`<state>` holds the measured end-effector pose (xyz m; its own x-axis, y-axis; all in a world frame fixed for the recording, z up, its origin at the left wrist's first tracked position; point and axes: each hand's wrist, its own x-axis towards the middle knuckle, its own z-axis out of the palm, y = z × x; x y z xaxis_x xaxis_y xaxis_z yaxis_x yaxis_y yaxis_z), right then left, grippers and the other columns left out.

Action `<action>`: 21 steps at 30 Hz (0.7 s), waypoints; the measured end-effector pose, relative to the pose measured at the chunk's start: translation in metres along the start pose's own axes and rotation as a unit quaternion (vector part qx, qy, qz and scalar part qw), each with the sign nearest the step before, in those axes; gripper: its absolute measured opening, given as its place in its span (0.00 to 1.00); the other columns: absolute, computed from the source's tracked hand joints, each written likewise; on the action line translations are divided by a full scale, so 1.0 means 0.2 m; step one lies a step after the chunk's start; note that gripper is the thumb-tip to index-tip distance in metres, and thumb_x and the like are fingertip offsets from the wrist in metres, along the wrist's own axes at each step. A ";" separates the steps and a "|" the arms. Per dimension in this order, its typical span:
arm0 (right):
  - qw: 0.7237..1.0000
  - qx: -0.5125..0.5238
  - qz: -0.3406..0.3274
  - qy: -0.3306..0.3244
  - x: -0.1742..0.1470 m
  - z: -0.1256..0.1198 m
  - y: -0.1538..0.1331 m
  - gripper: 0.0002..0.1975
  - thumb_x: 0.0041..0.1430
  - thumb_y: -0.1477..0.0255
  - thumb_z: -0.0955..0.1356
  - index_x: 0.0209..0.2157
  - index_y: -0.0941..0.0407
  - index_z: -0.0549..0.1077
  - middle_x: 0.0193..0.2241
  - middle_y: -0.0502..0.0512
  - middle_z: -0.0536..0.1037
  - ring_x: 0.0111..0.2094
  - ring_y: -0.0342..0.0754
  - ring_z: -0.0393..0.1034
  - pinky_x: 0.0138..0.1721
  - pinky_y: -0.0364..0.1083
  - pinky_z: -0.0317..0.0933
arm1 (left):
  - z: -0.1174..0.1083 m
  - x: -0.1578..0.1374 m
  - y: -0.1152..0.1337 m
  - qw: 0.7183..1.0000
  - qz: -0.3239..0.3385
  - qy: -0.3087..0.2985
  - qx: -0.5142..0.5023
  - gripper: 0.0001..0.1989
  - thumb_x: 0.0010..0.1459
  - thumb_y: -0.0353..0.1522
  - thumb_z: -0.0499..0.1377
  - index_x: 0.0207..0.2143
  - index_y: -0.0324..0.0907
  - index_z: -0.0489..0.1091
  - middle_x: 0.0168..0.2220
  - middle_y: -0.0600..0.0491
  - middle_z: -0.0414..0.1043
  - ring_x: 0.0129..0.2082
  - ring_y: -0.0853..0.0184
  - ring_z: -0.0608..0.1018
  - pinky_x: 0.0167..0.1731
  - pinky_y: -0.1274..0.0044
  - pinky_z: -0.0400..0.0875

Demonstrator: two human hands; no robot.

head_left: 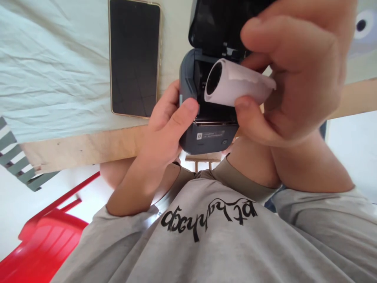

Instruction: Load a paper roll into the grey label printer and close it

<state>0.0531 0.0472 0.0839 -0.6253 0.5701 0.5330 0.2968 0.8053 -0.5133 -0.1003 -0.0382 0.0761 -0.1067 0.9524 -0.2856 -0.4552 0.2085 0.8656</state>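
A small dark grey portable printer is held in my left hand, with the thumb over its left rim and the other fingers behind it. Its black lid is swung up, so the paper compartment lies exposed. My right hand pinches a white paper roll between thumb and fingers. The roll is tilted over the compartment, its dark hollow core facing left. Whether the roll touches the compartment I cannot tell. A label and a round power button show on the printer's front.
A phone with a dark screen lies on the pale cloth left of the printer. The table's wooden edge runs below. A red plastic chair stands at lower left, near a grey slatted piece.
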 end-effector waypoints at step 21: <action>0.994 -0.043 -0.103 0.007 -0.02 -0.03 0.09 0.06 0.55 0.71 0.62 0.32 0.58 0.68 0.38 0.47 0.71 0.43 0.31 0.67 0.42 0.37 0.64 | 0.02 0.01 -0.04 0.999 0.037 -0.001 -0.012 0.13 0.56 0.42 0.55 0.36 0.41 0.69 0.23 0.54 0.71 0.32 0.69 0.79 0.25 0.81 0.73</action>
<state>0.0645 0.0596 0.0765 -0.6693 0.3931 0.6304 0.2246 0.9159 -0.3326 -0.0941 -0.0370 0.0705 -0.1390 0.9654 -0.2205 -0.4673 0.1323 0.8741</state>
